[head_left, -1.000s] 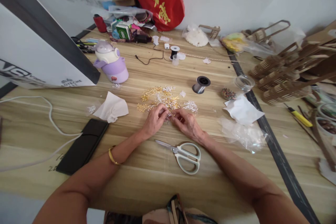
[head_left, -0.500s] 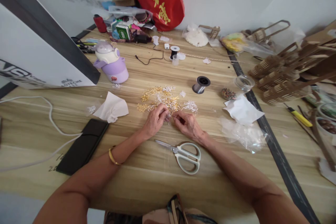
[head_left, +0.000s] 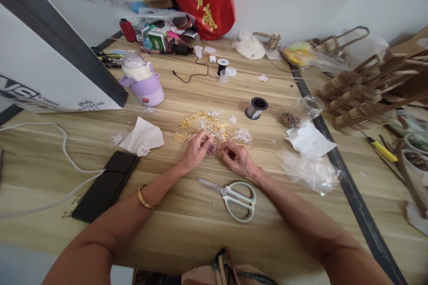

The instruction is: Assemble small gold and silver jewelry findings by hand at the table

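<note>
My left hand [head_left: 196, 151] has its fingers pinched together at the near edge of a pile of gold and silver findings [head_left: 214, 127]. Facing it, my right hand [head_left: 239, 158] is closed too, thumb against forefinger. Between the fingertips is something tiny and shiny, too small to name. A bunch of silver pins [head_left: 243, 136] lies just beyond my right hand. Scissors with pale green handles [head_left: 239, 198] rest on the table below both hands, blades pointing left.
A wire spool [head_left: 256, 107] stands behind the pile. Left are a purple bottle [head_left: 143, 82], crumpled tissue [head_left: 143, 137] and a black phone [head_left: 105, 186]. Right are a glass jar [head_left: 310, 107], white paper [head_left: 310, 140], plastic bags [head_left: 312, 171] and small wooden baskets [head_left: 361, 113].
My left hand has shifted slightly to the left and its fingers have changed angle. My right hand has barely moved. Everything else lies as before.
</note>
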Demonstrator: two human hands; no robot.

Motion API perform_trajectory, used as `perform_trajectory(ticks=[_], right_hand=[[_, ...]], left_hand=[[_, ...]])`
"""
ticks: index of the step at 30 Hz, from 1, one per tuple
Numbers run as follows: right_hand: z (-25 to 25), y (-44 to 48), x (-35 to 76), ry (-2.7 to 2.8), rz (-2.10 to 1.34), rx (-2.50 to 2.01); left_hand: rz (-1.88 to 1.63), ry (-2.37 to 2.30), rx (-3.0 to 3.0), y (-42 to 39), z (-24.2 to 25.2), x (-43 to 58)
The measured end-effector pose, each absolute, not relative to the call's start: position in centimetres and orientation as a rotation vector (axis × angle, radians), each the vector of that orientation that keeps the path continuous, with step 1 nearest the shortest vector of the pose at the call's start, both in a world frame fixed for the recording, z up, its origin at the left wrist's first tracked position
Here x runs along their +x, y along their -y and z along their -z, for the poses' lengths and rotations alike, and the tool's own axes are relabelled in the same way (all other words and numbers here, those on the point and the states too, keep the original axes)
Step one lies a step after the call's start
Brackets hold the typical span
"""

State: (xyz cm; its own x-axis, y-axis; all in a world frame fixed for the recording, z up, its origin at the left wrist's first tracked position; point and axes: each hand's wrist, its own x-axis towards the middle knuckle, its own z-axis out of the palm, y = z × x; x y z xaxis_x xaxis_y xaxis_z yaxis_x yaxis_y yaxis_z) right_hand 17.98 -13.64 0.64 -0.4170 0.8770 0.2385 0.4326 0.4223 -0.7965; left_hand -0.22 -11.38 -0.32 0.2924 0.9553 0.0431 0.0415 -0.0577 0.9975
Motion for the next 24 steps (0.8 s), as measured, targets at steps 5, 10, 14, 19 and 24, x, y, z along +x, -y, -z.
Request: perform_trajectory(ticks=[5, 10, 14, 19, 24], right_hand=[[0.0, 13.2, 18.3, 1.969, -0.884, -1.149], [0.3, 12.9, 18.5, 1.927, -0.869, -1.169], [0.5, 12.7, 18.6, 1.882, -0.887, -1.159], [0.6, 12.6, 18.6, 1.851, -0.894, -1.147], [0.4, 12.6, 18.6, 1.854, -0.922, -1.144]], left_hand=[[-0.937, -0.949, 1.264, 11.2, 0.2, -0.2], [-0.897, -0.907, 1.232, 11.0, -0.2, -0.3], [-0.894, -0.917, 1.307, 10.9, 0.0, -0.2], [-0.888, -0.947, 1.365, 10.8, 0.6, -0.1], [-0.901, -0.967, 1.291, 10.8, 0.6, 0.0]])
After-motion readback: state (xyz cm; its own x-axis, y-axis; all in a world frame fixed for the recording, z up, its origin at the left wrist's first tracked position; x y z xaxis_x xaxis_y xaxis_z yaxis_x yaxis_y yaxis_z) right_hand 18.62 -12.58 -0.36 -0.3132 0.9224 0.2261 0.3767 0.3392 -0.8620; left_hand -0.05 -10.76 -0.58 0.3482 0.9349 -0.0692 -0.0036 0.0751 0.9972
